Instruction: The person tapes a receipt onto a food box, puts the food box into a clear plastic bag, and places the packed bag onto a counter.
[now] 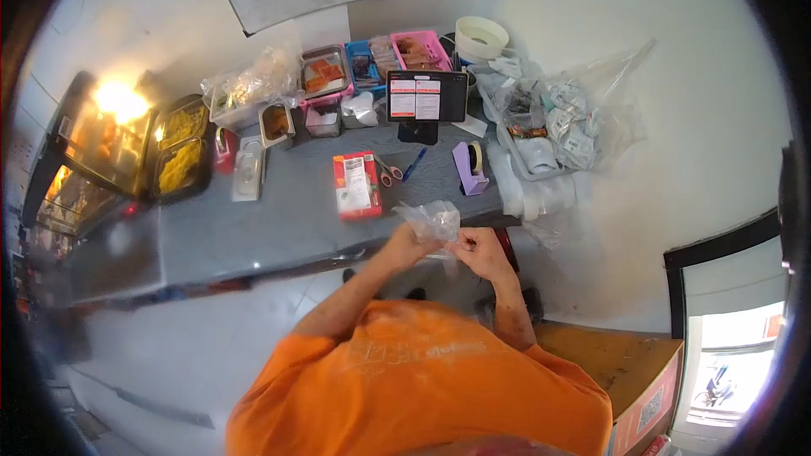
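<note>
Got a clear plastic bag (439,216) pinched in both my left hand (409,248) and right hand (480,252), right by the counter's (253,232) near edge. From the bag: red-and-white box (357,186) at 10 o'clock, tablet (427,98) at 12, purple tape dispenser (465,174) around 1.

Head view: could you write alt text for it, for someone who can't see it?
A person's bare left hand and right hand hold a crumpled clear plastic bag at the near edge of a long dark-grey table. On it are a red rectangular box, a black-framed tablet and a purple tape dispenser.
</note>
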The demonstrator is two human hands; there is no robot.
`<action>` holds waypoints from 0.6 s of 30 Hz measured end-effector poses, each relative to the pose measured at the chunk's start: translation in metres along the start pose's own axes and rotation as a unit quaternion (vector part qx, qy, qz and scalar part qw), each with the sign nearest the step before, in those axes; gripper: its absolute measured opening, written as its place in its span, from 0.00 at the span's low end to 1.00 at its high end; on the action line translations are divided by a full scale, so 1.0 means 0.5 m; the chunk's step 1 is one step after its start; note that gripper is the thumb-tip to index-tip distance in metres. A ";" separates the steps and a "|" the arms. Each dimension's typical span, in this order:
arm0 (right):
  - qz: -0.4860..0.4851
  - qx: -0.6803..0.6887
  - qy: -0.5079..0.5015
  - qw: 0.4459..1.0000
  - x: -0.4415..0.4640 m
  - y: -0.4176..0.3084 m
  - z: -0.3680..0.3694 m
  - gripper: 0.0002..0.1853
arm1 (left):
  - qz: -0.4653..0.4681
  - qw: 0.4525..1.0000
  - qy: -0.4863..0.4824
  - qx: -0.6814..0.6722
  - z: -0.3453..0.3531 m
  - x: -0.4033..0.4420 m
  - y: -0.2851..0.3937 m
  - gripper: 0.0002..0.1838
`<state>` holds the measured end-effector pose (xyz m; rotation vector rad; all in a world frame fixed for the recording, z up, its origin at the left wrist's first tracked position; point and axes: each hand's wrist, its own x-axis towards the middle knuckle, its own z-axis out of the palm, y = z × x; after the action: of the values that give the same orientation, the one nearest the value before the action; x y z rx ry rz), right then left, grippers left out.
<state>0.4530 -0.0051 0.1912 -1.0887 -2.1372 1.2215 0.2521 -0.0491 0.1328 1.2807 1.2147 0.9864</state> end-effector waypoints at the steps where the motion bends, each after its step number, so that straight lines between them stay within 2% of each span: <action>1: -0.001 0.001 0.000 1.000 -0.002 0.015 -0.001 0.20 | -0.037 0.995 0.061 0.066 -0.005 -0.007 0.004 0.13; 2: 0.007 -0.008 0.046 0.999 -0.006 0.027 -0.001 0.16 | -0.038 0.995 0.061 0.068 -0.001 -0.016 0.007 0.13; 3: 0.014 -0.017 0.093 0.995 -0.008 0.040 -0.003 0.12 | 0.020 0.985 0.155 0.073 0.005 -0.023 0.013 0.13; 4: 0.016 -0.017 0.094 0.995 -0.010 0.053 -0.006 0.12 | 0.076 0.963 0.246 0.076 0.010 -0.029 0.020 0.15; 5: 0.011 -0.015 0.159 0.987 -0.009 0.064 -0.010 0.12 | 0.075 0.963 0.246 0.076 0.005 -0.029 0.016 0.15; 6: 0.005 -0.013 0.223 0.975 -0.008 0.072 -0.013 0.11 | 0.009 0.968 0.244 0.058 -0.008 -0.025 0.009 0.18; 8: -0.031 -0.065 0.243 0.967 -0.004 0.027 -0.028 0.15 | -0.120 0.964 0.236 0.023 -0.023 -0.018 0.001 0.27; 9: -0.069 -0.115 0.263 0.955 -0.002 0.010 -0.032 0.19 | -0.120 0.964 0.236 0.023 -0.019 -0.022 0.001 0.27; 10: -0.050 -0.108 0.236 0.964 -0.010 0.013 -0.026 0.15 | -0.061 0.939 0.263 0.213 -0.016 -0.029 0.006 0.24; 11: -0.051 -0.109 0.237 0.964 -0.011 0.021 -0.016 0.15 | 0.000 0.875 0.283 0.393 -0.013 -0.033 0.012 0.22; 12: -0.049 -0.036 0.222 0.973 -0.009 0.031 0.001 0.12 | 0.000 0.875 0.284 0.393 -0.017 -0.028 0.020 0.22; 13: -0.044 0.037 0.207 0.977 -0.008 0.033 0.017 0.10 | 0.102 0.897 0.293 0.314 -0.025 -0.020 0.032 0.19; 14: -0.024 0.224 0.174 0.959 -0.007 0.008 0.035 0.09 | 0.202 0.905 0.295 0.231 -0.029 -0.017 0.049 0.19; 15: -0.024 0.223 0.175 0.959 -0.001 -0.001 0.048 0.09 | 0.203 0.905 0.295 0.230 -0.019 -0.019 0.068 0.19; 17: 0.043 0.340 0.201 0.918 0.004 -0.011 0.065 0.10 | 0.208 0.954 0.197 0.087 0.017 -0.029 0.114 0.24; 18: 0.063 0.364 0.210 0.905 0.007 -0.005 0.068 0.10 | 0.206 0.954 0.198 0.086 0.029 -0.034 0.117 0.24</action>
<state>0.4261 -0.0204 0.1759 -1.0186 -1.1407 1.4962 0.2701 -0.0631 0.1912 1.5618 1.3874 1.5227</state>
